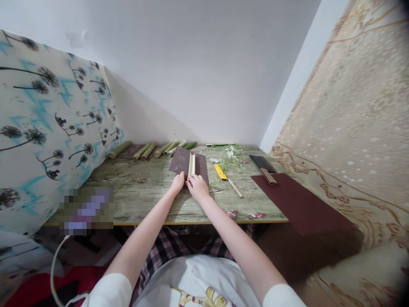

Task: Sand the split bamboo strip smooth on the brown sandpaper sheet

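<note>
A pale split bamboo piece (191, 164), its hollow side up, lies lengthwise on a dark brown sheet (179, 161) that looks like sandpaper. The sheet is creased along the bamboo, and its two sides tilt up. My left hand (178, 183) is closed at the near left edge of the sheet, its fingertips pinched there. At the near end of the bamboo, my right hand (198, 186) has its fingers bent over the piece and the sheet. To the right lies a yellow tool (220, 172), touching or close to a thin pale stick (235, 187).
Several bamboo tubes (148, 151) lie along the back left, some on another brown sheet. Green sprigs (233, 157) are at the back right. A maroon sheet (300, 202) overhangs the table (143, 204), near a black flat object (262, 163) and brown block (269, 176).
</note>
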Demonstrator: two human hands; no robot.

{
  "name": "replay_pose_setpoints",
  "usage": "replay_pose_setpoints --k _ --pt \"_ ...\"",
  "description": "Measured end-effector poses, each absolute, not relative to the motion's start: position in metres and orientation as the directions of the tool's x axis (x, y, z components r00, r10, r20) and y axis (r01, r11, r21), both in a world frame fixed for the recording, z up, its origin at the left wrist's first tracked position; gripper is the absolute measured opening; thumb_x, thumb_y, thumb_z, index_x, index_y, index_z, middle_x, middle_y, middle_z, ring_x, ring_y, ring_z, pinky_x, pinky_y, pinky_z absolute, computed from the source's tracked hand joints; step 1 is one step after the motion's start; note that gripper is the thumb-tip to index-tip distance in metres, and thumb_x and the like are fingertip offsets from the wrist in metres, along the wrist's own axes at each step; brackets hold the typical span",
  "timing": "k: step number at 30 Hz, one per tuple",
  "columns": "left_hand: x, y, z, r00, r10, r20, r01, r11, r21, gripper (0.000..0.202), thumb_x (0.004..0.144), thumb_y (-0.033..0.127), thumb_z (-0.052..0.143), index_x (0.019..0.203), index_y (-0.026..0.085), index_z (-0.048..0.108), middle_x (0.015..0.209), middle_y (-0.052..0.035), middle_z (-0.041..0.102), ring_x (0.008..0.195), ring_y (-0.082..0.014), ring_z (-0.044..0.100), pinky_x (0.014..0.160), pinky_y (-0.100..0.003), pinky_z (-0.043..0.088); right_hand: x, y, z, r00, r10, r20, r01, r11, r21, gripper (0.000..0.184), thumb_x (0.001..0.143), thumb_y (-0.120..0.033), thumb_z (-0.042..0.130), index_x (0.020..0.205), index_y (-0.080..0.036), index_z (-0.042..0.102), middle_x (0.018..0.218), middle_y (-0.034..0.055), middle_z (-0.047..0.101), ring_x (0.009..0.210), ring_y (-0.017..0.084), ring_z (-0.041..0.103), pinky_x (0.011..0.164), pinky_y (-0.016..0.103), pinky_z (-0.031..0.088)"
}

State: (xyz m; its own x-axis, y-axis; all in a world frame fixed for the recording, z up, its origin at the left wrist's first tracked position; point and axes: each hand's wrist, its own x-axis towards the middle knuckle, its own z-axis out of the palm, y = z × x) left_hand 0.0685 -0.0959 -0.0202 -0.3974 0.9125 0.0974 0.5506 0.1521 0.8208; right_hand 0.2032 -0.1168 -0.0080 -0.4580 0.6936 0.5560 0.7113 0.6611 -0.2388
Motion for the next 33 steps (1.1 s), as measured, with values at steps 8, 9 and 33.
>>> replay_pose_setpoints --k 8,9,33 --pt "0.0716 -0.0980 -0.0196 -0.308 0.950 0.050 0.395 0.080 0.915 0.038 0.079 0.040 0.025 0.054 0.019 0.044 0.055 -0.0042 0.056 0.057 -0.0154 0.055 0.057 -0.025 0.042 0.2020 -0.1148 -0.0071 -0.434 0.723 0.537 0.745 0.623 -0.237 0.033 0.086 -0.033 0.036 0.113 -0.019 0.049 0.113 0.0078 0.051 0.095 0.020 0.043 0.080 0.031 0.037" --pt "0.0725 -0.0984 -0.0188 -0.307 0.951 0.035 0.375 0.087 0.923 0.038 0.079 0.040 0.026 0.053 0.019 0.043 0.055 -0.0041 0.055 0.056 -0.0150 0.055 0.056 -0.024 0.042 0.2020 -0.1147 -0.0069 -0.428 0.726 0.538 0.750 0.617 -0.236 0.033 0.086 -0.033 0.036 0.113 -0.019 0.049 0.112 0.0079 0.051 0.094 0.020 0.043 0.080 0.031 0.037" --pt "0.0732 -0.0953 -0.0255 -0.261 0.964 0.048 0.190 0.002 0.982 0.042 0.079 0.041 0.027 0.050 0.017 0.046 0.048 -0.0050 0.056 0.050 -0.0155 0.056 0.051 -0.024 0.044 0.2032 -0.1201 -0.0041 -0.425 0.699 0.575 0.741 0.633 -0.223 0.031 0.086 -0.033 0.033 0.105 -0.019 0.054 0.107 0.0067 0.055 0.096 0.023 0.037 0.083 0.036 0.030"
